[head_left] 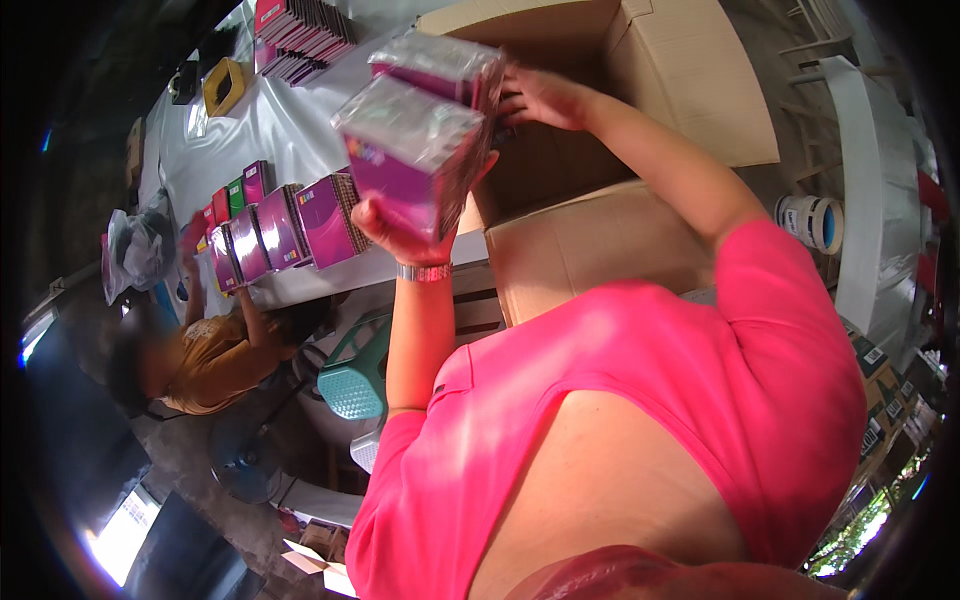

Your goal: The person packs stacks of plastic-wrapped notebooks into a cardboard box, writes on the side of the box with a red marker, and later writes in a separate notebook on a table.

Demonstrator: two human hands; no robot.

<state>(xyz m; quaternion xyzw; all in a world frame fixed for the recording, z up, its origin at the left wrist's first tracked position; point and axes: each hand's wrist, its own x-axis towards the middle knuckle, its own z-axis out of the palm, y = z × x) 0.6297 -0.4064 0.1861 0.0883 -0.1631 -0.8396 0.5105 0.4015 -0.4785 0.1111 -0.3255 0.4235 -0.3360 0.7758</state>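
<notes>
Two plastic-wrapped purple packs are held up together beside the cardboard box [585,245]. The nearer pack [400,165] has a shiny clear top and a purple side with a small multicoloured print. Behind it, the farther pack [440,65] is partly covered. My left hand [405,235], with a metal watch at the wrist, grips the packs from below, its thumb against the purple side. My right hand [545,98] reaches over the open box with its fingers stretched out at the packs' right side; some fingertips are hard to make out.
On the silvery-covered table [200,150] stand a row of purple stacks [325,220], more stacks [300,35] and a yellow tape roll [223,87]. A co-worker in an orange-brown shirt [225,365] handles stacks at left. A teal stool [355,375] and paint bucket [815,222] stand nearby.
</notes>
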